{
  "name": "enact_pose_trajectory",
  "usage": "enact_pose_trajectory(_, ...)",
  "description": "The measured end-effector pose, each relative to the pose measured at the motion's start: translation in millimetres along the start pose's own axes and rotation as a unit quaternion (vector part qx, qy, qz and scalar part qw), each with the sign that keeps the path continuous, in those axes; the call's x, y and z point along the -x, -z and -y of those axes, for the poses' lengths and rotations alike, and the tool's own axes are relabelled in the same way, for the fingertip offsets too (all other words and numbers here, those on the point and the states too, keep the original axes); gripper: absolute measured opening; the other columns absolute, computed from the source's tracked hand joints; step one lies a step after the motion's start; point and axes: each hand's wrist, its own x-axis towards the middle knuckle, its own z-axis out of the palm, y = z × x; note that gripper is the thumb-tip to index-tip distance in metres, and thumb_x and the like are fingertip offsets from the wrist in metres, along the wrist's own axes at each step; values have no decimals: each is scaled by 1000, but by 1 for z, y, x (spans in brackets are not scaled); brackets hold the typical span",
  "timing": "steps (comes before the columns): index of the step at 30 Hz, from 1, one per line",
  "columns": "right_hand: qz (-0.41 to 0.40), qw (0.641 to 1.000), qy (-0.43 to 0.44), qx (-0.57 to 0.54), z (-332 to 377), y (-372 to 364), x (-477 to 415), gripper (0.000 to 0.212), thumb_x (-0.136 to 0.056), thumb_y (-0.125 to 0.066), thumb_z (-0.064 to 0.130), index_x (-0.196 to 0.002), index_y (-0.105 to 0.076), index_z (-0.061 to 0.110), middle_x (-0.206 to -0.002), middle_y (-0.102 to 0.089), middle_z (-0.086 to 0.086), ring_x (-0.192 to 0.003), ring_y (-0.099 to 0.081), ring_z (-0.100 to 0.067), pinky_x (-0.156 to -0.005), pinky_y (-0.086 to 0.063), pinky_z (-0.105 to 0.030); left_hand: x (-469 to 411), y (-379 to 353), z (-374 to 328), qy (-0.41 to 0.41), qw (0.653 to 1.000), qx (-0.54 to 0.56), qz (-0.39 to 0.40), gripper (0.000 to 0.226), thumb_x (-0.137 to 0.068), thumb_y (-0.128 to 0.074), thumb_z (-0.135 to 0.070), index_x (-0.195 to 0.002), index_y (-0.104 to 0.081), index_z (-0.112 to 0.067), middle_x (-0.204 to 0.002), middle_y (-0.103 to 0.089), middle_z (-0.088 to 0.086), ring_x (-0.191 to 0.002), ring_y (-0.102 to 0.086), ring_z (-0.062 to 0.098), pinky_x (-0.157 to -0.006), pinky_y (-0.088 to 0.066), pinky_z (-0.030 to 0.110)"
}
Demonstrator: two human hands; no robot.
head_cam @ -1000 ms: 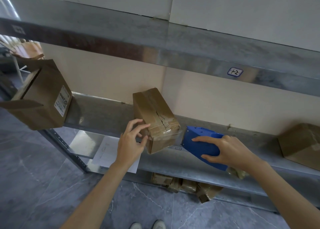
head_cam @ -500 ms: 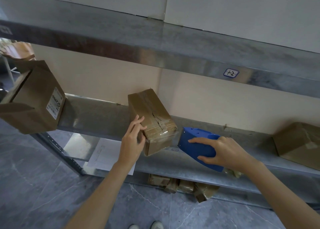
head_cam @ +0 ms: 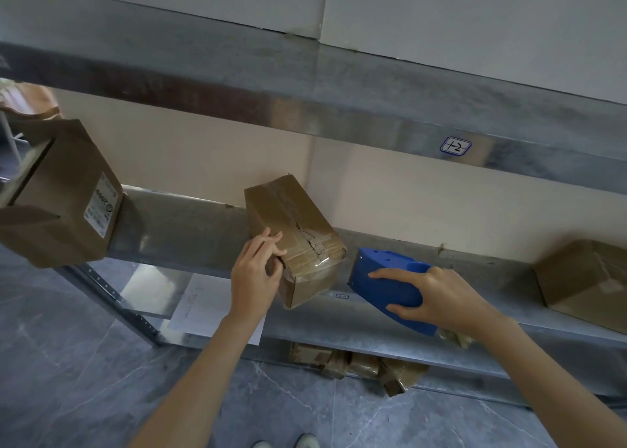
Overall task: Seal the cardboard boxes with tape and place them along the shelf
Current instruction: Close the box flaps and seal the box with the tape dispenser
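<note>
At the far left of the grey metal shelf (head_cam: 190, 223), an open-flapped brown cardboard box with a white label (head_cam: 64, 196) overhangs the front edge. Midway along, the left hand (head_cam: 254, 278) grips the near left edge of a taped brown cardboard box (head_cam: 298, 230) resting on the shelf. Just beside it the right hand (head_cam: 437, 298) grasps a blue plastic tape dispenser (head_cam: 383, 278), well apart from another brown carton (head_cam: 583, 281) at far right.

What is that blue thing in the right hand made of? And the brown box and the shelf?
The blue tape dispenser looks like hard plastic: smooth, matte, evenly coloured, with small moulded holes. The taped box is brown cardboard, creased and torn, with shiny tape wrapped over it. The shelf seems to be galvanised steel: grey, mottled and dully reflective.
</note>
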Motion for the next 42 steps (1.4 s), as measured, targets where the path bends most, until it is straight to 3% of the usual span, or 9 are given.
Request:
enact_pose_trajectory(6, 3, 1000, 0, -5, -2, -1, -3, 58, -86, -44, 63, -140, -24, 62, -81, -66, 16, -50, -49, -4, -48, -30, -10, 5, 0, 1, -12, 999, -21, 21, 32, -72, -80, 6, -93, -61, -10, -125, -65, 3, -130, -53, 23, -95, -53, 46)
enact_pose_trajectory(12, 3, 1000, 0, -7, 0, -3, -7, 58, -87, -50, 61, -140, -27, 60, -79, -65, 16, -47, -44, 0, -47, -28, -10, 7, 5, 4, -12, 996, -43, 81, 52, -64, -89, -14, -105, -56, -13, -137, -55, 2, -139, -41, 20, -102, -47, 42)
enact_pose_trajectory(19, 11, 1000, 1, -3, -2, -3, -10, 59, -88, -48, 62, -141, -22, 62, -89, -69, 14, -56, -53, -5, -51, -33, -8, 4, 7, -1, -9, 999, -29, 43, 24, -73, -72, -10, -94, -60, -15, -127, -63, 0, -134, -49, 21, -96, -52, 48)
enact_pose_trajectory(25, 17, 1000, 0, -10, -1, -5, -9, 59, -90, -50, 60, -142, -22, 60, -96, -69, 15, -63, -59, -7, -59, -47, -14, 9, 3, -7, 17, 999, 2, 34, 32, -72, -74, -3, -97, -57, -15, -133, -59, 1, -139, -44, 20, -100, -50, 51)
enact_pose_trajectory(29, 10, 1000, -4, -2, -2, -5, -9, 58, -90, -49, 61, -142, -23, 60, -87, -68, 13, -58, -55, -7, -52, -36, -10, 16, 0, -6, 9, 998, -18, 56, 47, -71, -81, -16, -109, -54, -15, -142, -50, 0, -144, -34, 18, -107, -40, 40)
enact_pose_trajectory(33, 6, 1000, -5, -1, -6, -6, -4, 58, -90, -48, 61, -142, -23, 60, -91, -69, 14, -61, -57, -7, -53, -36, -9, 9, 0, -7, 20, 999, -32, 37, 37, -71, -78, -20, -102, -58, -14, -133, -58, 3, -137, -44, 24, -104, -45, 47)
enact_pose_trajectory(39, 5, 1000, -7, -3, -7, -8, -2, 57, -90, -48, 61, -141, -22, 60, -97, -69, 15, -64, -59, -7, -60, -45, -12, 8, -4, -8, 16, 998, -52, 12, 25, -73, -79, -7, -92, -64, -12, -122, -64, 2, -131, -52, 25, -102, -47, 50)
enact_pose_trajectory(42, 6, 1000, -7, -1, -6, -8, -2, 57, -90, -49, 61, -142, -23, 60, -100, -68, 16, -65, -58, -7, -58, -40, -10, 3, -3, -9, 12, 998, -59, -8, 20, -76, -77, -2, -90, -66, -11, -114, -67, 2, -125, -57, 26, -95, -51, 54)
